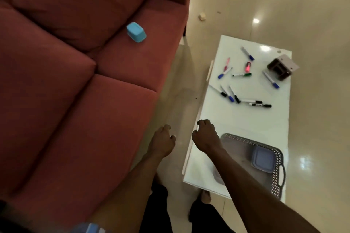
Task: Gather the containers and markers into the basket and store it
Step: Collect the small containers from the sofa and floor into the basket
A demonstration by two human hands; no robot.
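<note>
A grey perforated basket (pixel 275 172) stands on the near end of the white table (pixel 244 119), with a bluish lidded container (pixel 263 159) inside it. Several markers (pixel 244 98) lie scattered over the middle and far part of the table. A light blue container (pixel 136 32) rests on the red sofa's far seat cushion. My left hand (pixel 162 142) hovers over the gap between sofa and table, fingers loosely curled and holding nothing. My right hand (pixel 205 136) hovers above the table's near left edge beside the basket, also loosely curled and holding nothing.
The red sofa (pixel 66 81) fills the left side. A small brown and white box-like object (pixel 282 67) stands on the table's far right. A crumpled scrap (pixel 202 16) lies on the glossy floor beyond. My feet are below, between sofa and table.
</note>
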